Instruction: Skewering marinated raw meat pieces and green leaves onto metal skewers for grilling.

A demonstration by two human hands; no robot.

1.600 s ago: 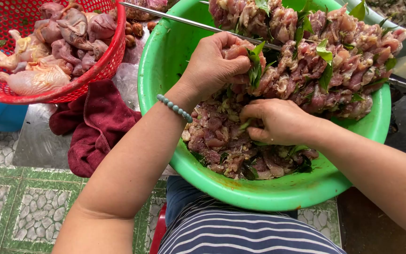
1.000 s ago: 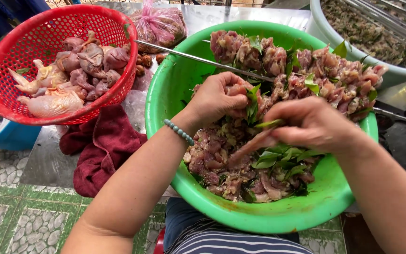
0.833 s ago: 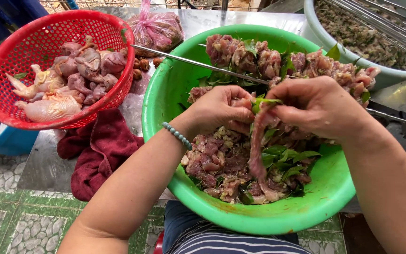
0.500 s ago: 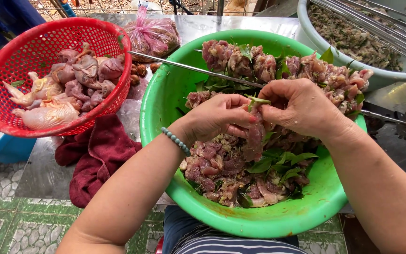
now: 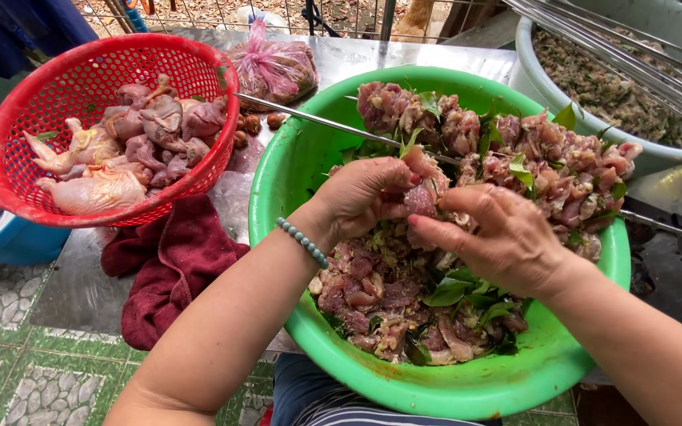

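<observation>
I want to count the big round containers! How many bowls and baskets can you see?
3. A red plastic basket of raw poultry at upper left, a green plastic basin of marinated meat in the middle, and a grey basin at upper right, partly cut off. Others may lie outside the view.

Left hand (image 5: 369,193) pinching, right hand (image 5: 499,237) apparently pinching, fingertips meeting

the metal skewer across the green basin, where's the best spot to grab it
Probably the bare pointed end of the metal skewer, taken from the left side over the green basin rim. The rest is packed with skewered meat, which leaves no clean shaft there.
</observation>
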